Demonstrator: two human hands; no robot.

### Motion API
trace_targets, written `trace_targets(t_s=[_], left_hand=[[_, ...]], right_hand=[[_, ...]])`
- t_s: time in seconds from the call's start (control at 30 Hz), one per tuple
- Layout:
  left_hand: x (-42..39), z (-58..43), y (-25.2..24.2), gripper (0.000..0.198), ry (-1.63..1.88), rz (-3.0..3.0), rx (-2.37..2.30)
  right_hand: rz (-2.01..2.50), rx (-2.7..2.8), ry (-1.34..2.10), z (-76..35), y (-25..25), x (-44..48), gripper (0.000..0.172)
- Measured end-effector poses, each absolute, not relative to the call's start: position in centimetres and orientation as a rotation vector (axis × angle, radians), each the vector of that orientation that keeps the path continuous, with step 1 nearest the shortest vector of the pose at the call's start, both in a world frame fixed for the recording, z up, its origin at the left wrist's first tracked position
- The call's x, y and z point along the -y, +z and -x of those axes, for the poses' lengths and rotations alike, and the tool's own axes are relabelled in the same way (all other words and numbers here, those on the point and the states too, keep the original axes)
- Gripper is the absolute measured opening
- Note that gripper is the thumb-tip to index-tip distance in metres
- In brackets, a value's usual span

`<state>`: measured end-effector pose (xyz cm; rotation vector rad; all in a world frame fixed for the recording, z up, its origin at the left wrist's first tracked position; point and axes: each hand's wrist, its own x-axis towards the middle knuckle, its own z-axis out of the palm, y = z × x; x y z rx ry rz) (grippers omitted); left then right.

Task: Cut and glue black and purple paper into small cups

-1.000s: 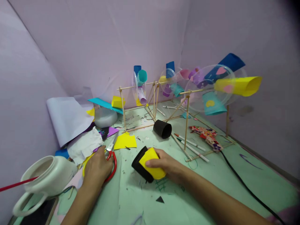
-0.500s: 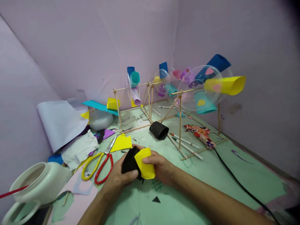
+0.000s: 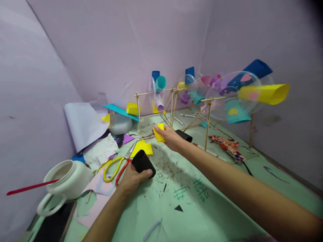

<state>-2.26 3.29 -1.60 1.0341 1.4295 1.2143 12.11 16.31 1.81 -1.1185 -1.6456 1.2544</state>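
My left hand (image 3: 132,177) is closed around a black paper roll (image 3: 143,162), just above the green table (image 3: 209,215) near me. My right hand (image 3: 171,137) is stretched forward and pinches a yellow paper roll (image 3: 158,132) close to the wooden stick frame (image 3: 171,104). That frame carries clear discs with coloured paper cups (image 3: 234,94). A second black paper roll (image 3: 184,135) lies just right of my right hand. Red and yellow scissors (image 3: 116,166) lie left of my left hand, beside a yellow paper piece (image 3: 141,148).
A white jug (image 3: 67,179) with a red stick (image 3: 30,187) stands at the near left. Crumpled papers (image 3: 98,153) and a white sheet (image 3: 84,122) pile up at the left wall. A patterned glue gun (image 3: 228,145) with a black cord lies at the right.
The two rolls, held together before, are now apart. My right hand has carried the yellow roll forward to the stick frame; my left hand keeps the black roll. The view has shifted.
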Motion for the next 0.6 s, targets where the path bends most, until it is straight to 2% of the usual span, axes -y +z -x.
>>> trace_targets(t_s=[0.13,0.3,0.37,0.43,0.6], left_hand=[[-3.4,2.2,-0.7,0.043,1.213,-1.037,-1.552],[-3.2,1.6,0.2,0.04,1.182,-1.046,-1.659],[-3.1,1.4,0.3,0.039,1.163,-1.061,-1.689],[-3.0,1.2,0.1,0.041,1.17,-1.07,-1.68],[-2.8,1.1,-0.2,0.038,1.165,-1.092,-1.655]], right_hand=[[1.28,1.813,0.946,-12.1,3.4,-18.2,0.041],[1.459,2.056,0.522,-17.1,5.1,-15.5,0.04],[1.643,2.341,0.049,-18.3,4.8,-14.6,0.04],[1.708,2.488,-0.209,-18.8,3.9,-14.3,0.038],[1.69,2.502,-0.287,-18.5,2.5,-14.6,0.032]])
